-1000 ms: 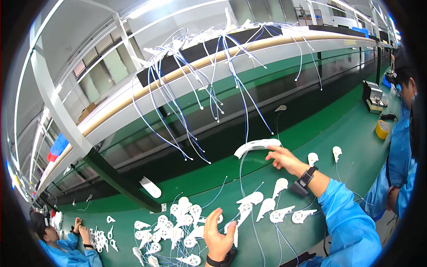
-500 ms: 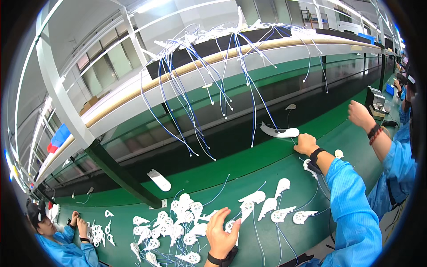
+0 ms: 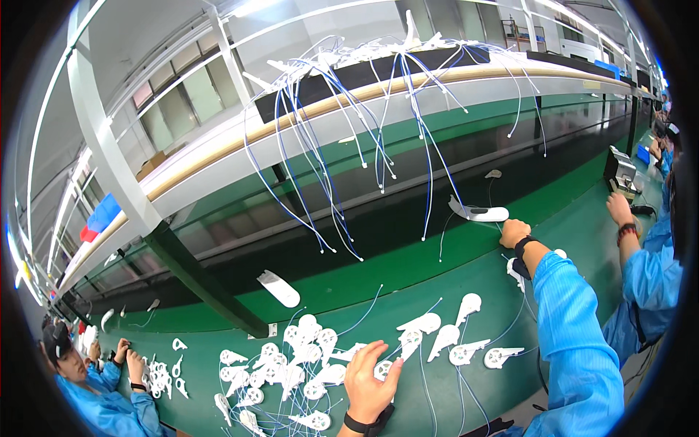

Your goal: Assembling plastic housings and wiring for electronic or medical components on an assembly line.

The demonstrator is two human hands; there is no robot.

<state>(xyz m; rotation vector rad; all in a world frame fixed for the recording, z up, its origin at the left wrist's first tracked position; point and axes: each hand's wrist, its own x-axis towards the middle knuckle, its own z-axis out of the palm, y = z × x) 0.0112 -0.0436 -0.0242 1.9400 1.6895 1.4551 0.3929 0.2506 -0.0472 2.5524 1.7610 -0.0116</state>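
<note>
My left hand is open, fingers and thumb apart. It is over the green bench beside a round white plastic part, and I cannot tell whether it touches it. At the far side of the bench my right hand is closed, its fingertips hidden. Just beyond its knuckles lies a curved white shell with a dark patch. A thin line shows between shell and hand. Left of my left hand is a heap of white plastic parts with thin cables. More white parts lie between my arms.
A raised shelf carries white parts, and blue and white cables hang from it. A dark post meets the bench. Another white shell lies near it. Co-workers in blue sleeves sit left and right.
The view has shifted slightly, so the shelf and shell appear farther right. My hands keep nearly the same poses. The co-worker's hand on the right has come down toward the bench.
</note>
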